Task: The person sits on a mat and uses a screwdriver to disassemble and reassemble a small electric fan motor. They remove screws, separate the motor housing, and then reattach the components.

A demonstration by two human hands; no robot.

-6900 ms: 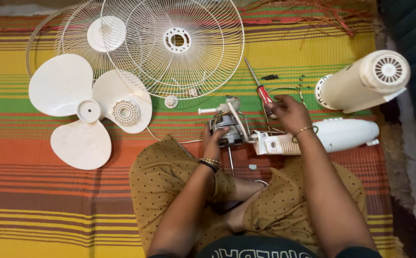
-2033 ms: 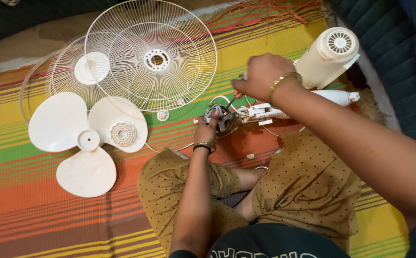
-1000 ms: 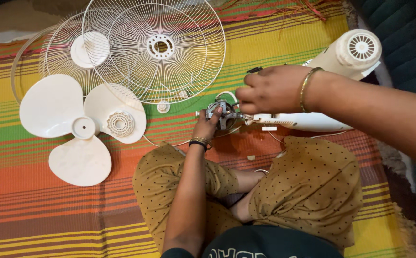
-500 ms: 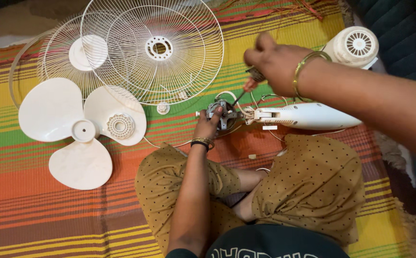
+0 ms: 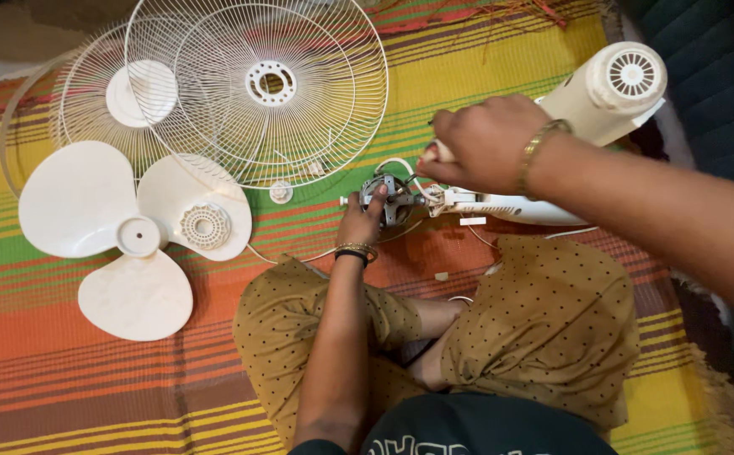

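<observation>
2 hands [image 5: 365, 221] [image 5: 485, 143] pinching fan motor [image 5: 394, 199], its shaft pointing left.

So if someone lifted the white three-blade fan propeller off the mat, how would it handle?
The fan propeller looks like thin moulded plastic, so probably light for its span. Its broad blades may flex slightly. Lying flat on the striped mat, it seems unlikely to roll.

The left hand [image 5: 365, 221] is reaching straight forward, fingers curled in a grip. The right hand [image 5: 489, 143] is hovering beside it, fist closed, wrist raised.
</observation>
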